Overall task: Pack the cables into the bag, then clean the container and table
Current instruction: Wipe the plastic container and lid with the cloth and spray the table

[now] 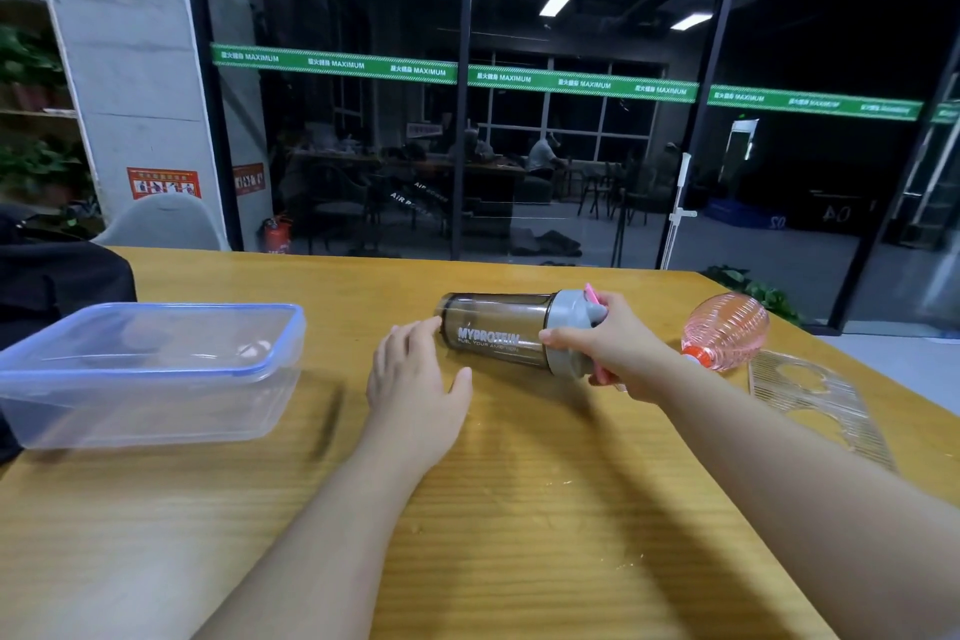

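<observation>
Grey plastic forms the lid of the shaker bottle, and the right hand grips the bottle at this lid end, with the fingers curled round it and the thumb on the near side. The bottle has a dark see-through body with white letters, and it is held on its side, with the bottom pointing to the left. A pink part shows at the lid, behind and under the fingers. The left hand is open with relaxed fingers, palm down, and its fingertips are at the bottom end of the bottle; I cannot tell if they really touch it.

Left of the hands, a clear container with a blue rim stands on the wooden surface, with no lid on it. A dark bag lies behind the container, at the far left edge. Just beside the right hand, a pink bottle with an orange cap lies on its side. Near it, on the right, a clear ridged lid lies flat. Some small crumbs are scattered on the surface between the two arms.
</observation>
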